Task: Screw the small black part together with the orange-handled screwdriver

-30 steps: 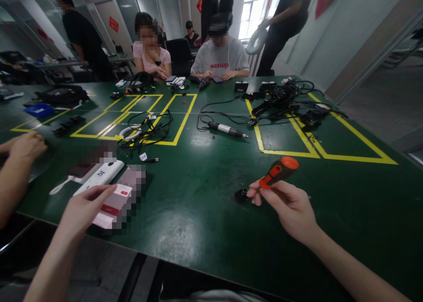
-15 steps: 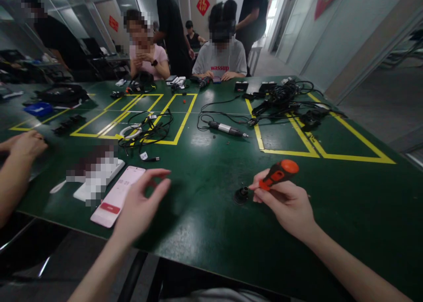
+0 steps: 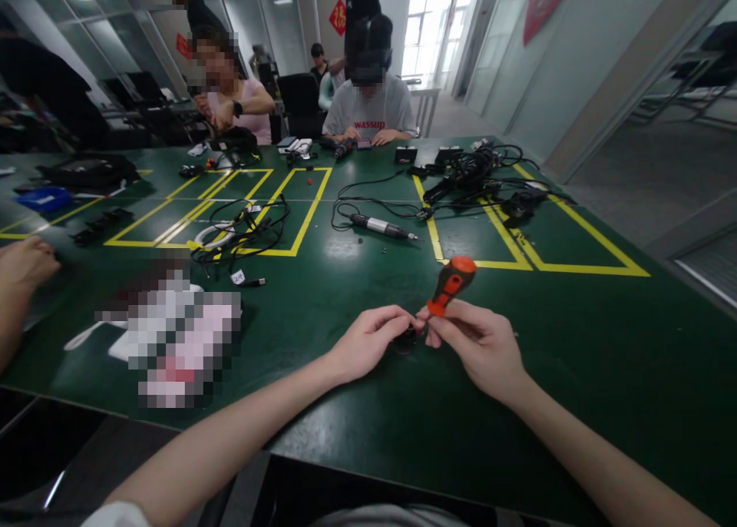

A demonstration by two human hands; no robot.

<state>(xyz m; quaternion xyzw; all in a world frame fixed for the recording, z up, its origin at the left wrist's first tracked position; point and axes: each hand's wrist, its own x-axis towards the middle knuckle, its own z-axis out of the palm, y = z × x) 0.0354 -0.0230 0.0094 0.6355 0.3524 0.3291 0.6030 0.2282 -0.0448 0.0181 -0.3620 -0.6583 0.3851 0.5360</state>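
My right hand (image 3: 484,350) is closed on a screwdriver (image 3: 453,283) with an orange and black handle. The handle tilts up to the right, and the fingers pinch it low down, hiding the tip. My left hand (image 3: 368,344) reaches in from the left, thumb and fingers closed on a small black round part (image 3: 407,338) that sits on the green table (image 3: 322,392). Both sets of fingertips almost meet over this part, and they cover most of it.
A phone (image 3: 190,350), blurred out, lies left of my forearm beside a white object (image 3: 123,346). Beyond my hands is a pen-shaped electric screwdriver (image 3: 380,226) with a cord. Cable bundles (image 3: 477,174) lie on yellow-taped areas. Another person's hand (image 3: 28,262) rests at the left edge.
My left hand has moved right, from beside the phone to the black part, and its fingers have closed there. The screwdriver stays in my right hand, now more upright. The view has shifted slightly.
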